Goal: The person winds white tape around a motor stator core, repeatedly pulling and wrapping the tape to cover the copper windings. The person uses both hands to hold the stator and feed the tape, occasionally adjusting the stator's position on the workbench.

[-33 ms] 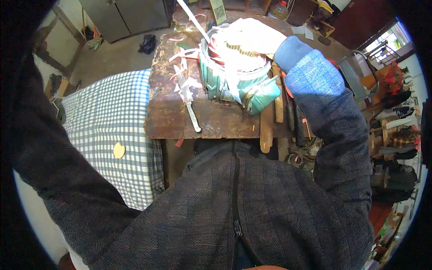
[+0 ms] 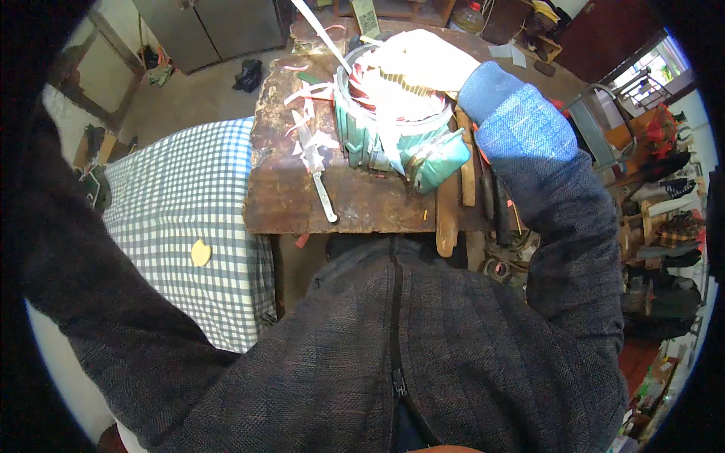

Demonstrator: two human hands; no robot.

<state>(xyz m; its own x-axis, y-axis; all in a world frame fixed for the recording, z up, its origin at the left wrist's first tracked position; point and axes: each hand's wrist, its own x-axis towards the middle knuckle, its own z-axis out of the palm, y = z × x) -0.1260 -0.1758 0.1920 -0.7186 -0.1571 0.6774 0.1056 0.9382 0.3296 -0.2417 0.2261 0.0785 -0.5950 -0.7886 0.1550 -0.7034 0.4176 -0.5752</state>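
My right hand (image 2: 434, 64) reaches over the top of a round green tub (image 2: 355, 136) on the wooden table. Bright light washes the hand out, so its fingers and anything in them cannot be made out. Red and white pieces (image 2: 362, 87) show inside the rim, next to a dark-and-yellow patterned strip (image 2: 404, 83). A long white strip (image 2: 321, 30) rises from the tub's left side. Against the tub's front rests a green packet (image 2: 439, 162). My left sleeve (image 2: 68, 241) runs up the left edge, and the left hand is out of view.
A white-handled knife (image 2: 323, 196) lies on the worn table (image 2: 279, 196) among pale scraps (image 2: 313, 147). Wooden bars (image 2: 447, 219) jut over its front edge at the right. To the left, a checked cloth (image 2: 174, 181) carries a small yellow piece (image 2: 201, 254).
My left arm has shifted slightly at the left edge. The right hand and the tub look almost unchanged.
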